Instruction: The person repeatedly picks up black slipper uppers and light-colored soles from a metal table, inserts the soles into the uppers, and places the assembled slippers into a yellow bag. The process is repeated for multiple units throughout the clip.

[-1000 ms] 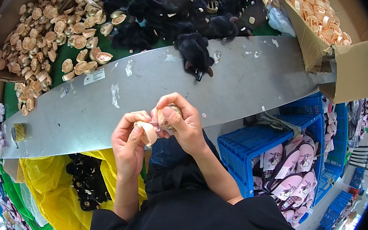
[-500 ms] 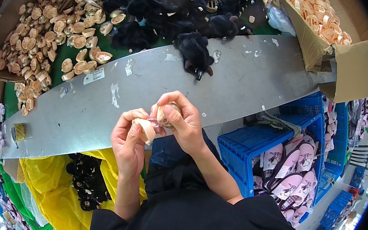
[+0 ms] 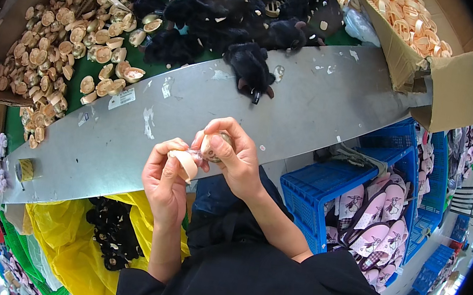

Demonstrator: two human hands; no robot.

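Close together over the near edge of the metal bench, both my hands are closed on small plastic parts. My left hand pinches a beige, curved plastic shell piece between thumb and fingers. A rounded beige-and-gold plastic shell is in my right hand, partly covered by the thumb and fingers. Between the two pieces, at the fingertips, shows a small clear, pinkish bit; whether it joins them I cannot tell. Beyond my hands lies a black plush piece on the metal.
Many gold-and-beige shells spill from a carton at left. Black plush pieces heap at the back. A carton of beige plastic parts stands far right. Blue crates with pink slippers and a yellow bag flank me.
The beige shell piece in my left hand has tilted slightly, and more of the clear bit shows between the hands. Otherwise my hands stay almost in place.
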